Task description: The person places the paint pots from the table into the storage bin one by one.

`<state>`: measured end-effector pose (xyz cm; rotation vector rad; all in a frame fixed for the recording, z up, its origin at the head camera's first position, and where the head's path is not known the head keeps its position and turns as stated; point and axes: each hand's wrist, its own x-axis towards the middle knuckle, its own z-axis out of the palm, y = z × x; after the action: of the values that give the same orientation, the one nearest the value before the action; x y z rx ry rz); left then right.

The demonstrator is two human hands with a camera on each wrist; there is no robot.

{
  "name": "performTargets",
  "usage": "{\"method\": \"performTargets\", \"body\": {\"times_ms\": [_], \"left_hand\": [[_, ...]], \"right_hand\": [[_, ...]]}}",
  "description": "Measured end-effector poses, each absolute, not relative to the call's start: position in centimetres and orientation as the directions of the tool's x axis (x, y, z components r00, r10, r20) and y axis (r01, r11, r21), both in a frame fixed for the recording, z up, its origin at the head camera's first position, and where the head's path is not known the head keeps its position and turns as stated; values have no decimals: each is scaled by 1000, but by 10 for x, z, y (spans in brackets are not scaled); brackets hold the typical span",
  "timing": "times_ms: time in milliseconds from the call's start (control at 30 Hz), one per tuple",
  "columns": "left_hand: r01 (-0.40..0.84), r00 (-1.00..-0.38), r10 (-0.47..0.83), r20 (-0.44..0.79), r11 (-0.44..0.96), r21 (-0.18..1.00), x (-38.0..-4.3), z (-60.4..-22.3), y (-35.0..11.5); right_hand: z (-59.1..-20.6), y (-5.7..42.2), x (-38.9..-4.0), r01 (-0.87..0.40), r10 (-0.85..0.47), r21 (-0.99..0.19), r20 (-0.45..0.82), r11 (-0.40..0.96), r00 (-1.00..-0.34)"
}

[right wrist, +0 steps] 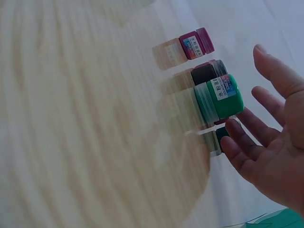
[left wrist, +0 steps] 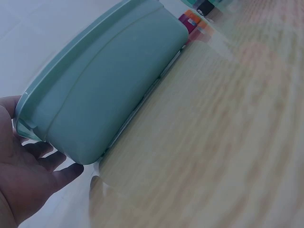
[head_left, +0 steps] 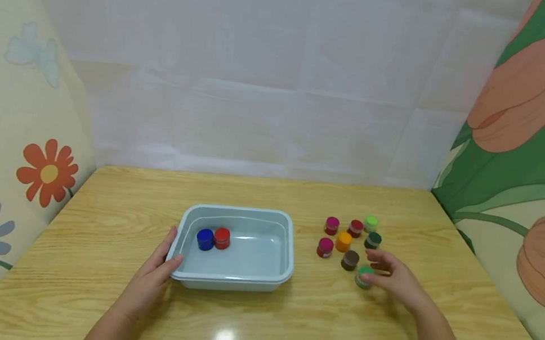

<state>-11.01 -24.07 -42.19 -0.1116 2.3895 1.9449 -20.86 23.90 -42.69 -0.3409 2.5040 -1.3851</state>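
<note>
My left hand (head_left: 153, 280) holds the left end of a pale blue plastic basin (head_left: 228, 285), thumb on the rim and fingers beneath it. In the left wrist view those fingers (left wrist: 64, 175) curl under the basin's rim (left wrist: 71, 54). Inside the basin a blue paint jar (head_left: 205, 239) and a red paint jar (head_left: 222, 238) stand side by side. On the right, my right hand (head_left: 399, 282) reaches over a green paint jar (head_left: 363, 277), its thumb and fingers spread around it. The right wrist view shows the green jar (right wrist: 219, 99) close to the fingertips, not pinched.
Beyond the green jar stand a brown jar (head_left: 350, 260), an orange jar (head_left: 343, 241), a dark green jar (head_left: 373, 240), a light green jar (head_left: 371, 223) and several red and magenta jars (head_left: 325, 247). The wooden table (head_left: 136, 198) meets a white cloth wall (head_left: 260, 106) behind.
</note>
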Motion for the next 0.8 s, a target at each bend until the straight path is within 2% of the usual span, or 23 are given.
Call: {"method": "performTargets", "body": {"times_ms": [233,800], "left_hand": [[-92,-996,-18,-90,206,974,-110,-421,-241],[-79,-997,-11,-79,196,977,-111,-422,-241]], "right_hand": [[-433,243,-209,-77,-355,-857,-128,509,-926],[-435,243,-209,-25,-323,-828,-191,560,-927]]}}
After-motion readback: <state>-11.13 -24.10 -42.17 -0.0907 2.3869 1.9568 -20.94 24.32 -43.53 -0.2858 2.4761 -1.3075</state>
